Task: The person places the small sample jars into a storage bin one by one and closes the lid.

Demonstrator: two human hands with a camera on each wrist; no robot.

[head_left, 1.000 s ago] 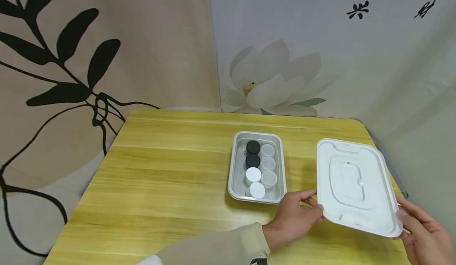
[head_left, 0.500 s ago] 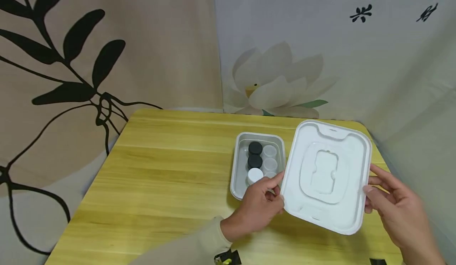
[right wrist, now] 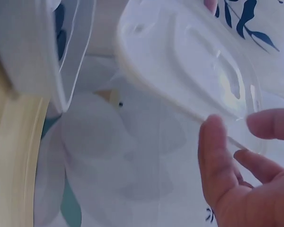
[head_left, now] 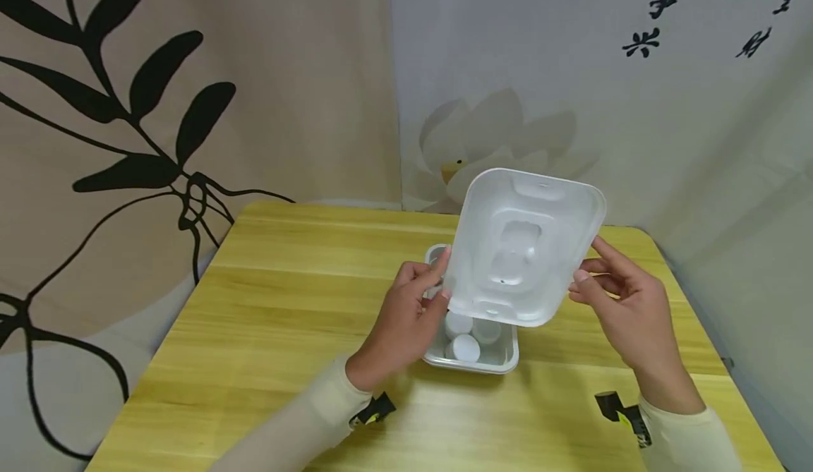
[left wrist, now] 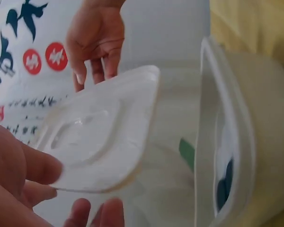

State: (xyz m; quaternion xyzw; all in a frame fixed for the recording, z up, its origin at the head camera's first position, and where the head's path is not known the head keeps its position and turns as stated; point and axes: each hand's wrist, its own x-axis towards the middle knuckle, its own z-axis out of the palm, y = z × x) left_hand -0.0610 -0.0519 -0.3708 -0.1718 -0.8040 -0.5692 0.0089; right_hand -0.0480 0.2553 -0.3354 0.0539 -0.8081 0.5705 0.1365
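A white plastic lid point(head_left: 527, 246) is held up and tilted over the box, and its recessed centre shows. My left hand point(head_left: 403, 310) pinches the lid's left edge between thumb and fingers. At the opposite edge, my right hand point(head_left: 629, 310) holds it in the same way, thumb in front. Below stands the white rectangular box point(head_left: 471, 367), its far part covered by the lid in the head view. White-capped jars point(head_left: 466, 348) and a translucent-capped one point(head_left: 486, 331) show at its near end. Dark caps point(left wrist: 225, 187) appear inside it in the left wrist view.
The box stands on a wood-grain table point(head_left: 305, 303) whose far edge meets a printed curtain point(head_left: 305, 105). Black bands with small fittings point(head_left: 375, 410) sit on both wrists.
Both hands have carried the lid leftward and up, from the table's right side to above the box. The lid has tipped, and it now hides the dark-capped jars in the head view.
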